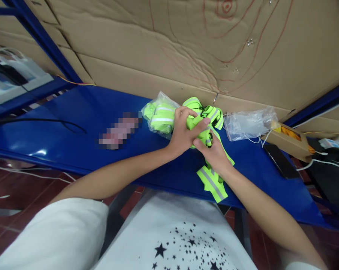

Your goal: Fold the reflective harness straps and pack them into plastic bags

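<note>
Both hands hold a bundled neon-yellow reflective strap (196, 123) over the blue table. My left hand (183, 131) curves over its left side, with the thumb stretched across the top. My right hand (212, 150) grips it from the lower right, its fingers partly hidden by the strap. A loose strap end (212, 183) with a grey stripe hangs down toward the table's front edge. Just left of my left hand sits a clear bag (162, 117) of similar yellow straps. More coiled straps (192, 104) lie behind my hands.
On the blue table (82, 138) a blurred pinkish item (119, 132) lies at left. To the right are a clear plastic bag (249, 123), a black phone (281, 161) and an open cardboard box (291, 140) with white cables. Cardboard sheets (147, 48) stand behind.
</note>
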Demonstrator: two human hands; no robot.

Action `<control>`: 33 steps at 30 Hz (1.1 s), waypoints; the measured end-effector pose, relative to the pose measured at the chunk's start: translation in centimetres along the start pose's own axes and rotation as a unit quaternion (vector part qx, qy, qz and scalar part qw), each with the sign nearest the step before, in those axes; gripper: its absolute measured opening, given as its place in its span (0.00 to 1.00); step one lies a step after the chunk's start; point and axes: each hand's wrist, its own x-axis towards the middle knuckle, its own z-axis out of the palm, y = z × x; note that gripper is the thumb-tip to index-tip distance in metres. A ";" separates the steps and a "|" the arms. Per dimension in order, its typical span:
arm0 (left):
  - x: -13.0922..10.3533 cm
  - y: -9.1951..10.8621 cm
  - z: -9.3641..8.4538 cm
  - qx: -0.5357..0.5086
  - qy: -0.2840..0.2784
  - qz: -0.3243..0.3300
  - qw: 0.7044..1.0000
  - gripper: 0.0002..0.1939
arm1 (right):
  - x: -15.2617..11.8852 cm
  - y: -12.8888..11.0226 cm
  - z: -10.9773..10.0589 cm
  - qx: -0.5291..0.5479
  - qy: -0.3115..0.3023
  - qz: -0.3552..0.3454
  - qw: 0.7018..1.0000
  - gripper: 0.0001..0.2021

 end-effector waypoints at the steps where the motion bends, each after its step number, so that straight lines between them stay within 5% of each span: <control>1: -0.2 0.2 0.1 -0.012 -0.002 -0.014 1.000 0.23 | 0.1 0.2 -0.2 -0.028 0.005 -0.010 1.000 0.30; 5: -0.6 0.7 0.0 -0.034 -0.047 -0.101 0.993 0.22 | 0.8 0.6 -1.1 -0.022 0.021 -0.008 1.000 0.24; 8: 0.0 0.4 -0.4 -0.063 -0.119 -0.107 0.985 0.19 | 1.4 0.8 -1.9 0.039 0.011 0.022 0.999 0.22; 13: 1.7 -0.4 -1.6 -0.127 -0.208 -0.059 0.968 0.24 | 1.7 0.2 -3.3 0.086 -0.015 0.045 0.995 0.23; 19: 2.4 0.3 -3.1 -0.189 -0.275 0.082 0.939 0.44 | 1.2 -1.7 -4.0 0.123 -0.061 0.051 0.989 0.20; 22: 2.6 0.8 -3.6 -0.168 -0.328 0.086 0.925 0.45 | 1.2 -1.7 -4.0 0.121 -0.063 0.059 0.989 0.20; 27: 1.8 1.0 -3.1 -0.140 -0.270 0.056 0.951 0.32 | 1.3 -0.6 -4.3 0.112 -0.058 0.080 0.989 0.28; 30: 0.9 0.8 -2.4 -0.147 -0.218 0.064 0.963 0.27 | 1.4 -0.4 -5.1 0.014 -0.045 -0.036 0.998 0.35; 33: 0.3 0.6 -1.8 -0.143 -0.183 0.043 0.972 0.26 | 2.0 -0.5 -5.7 -0.120 -0.018 -0.172 0.978 0.40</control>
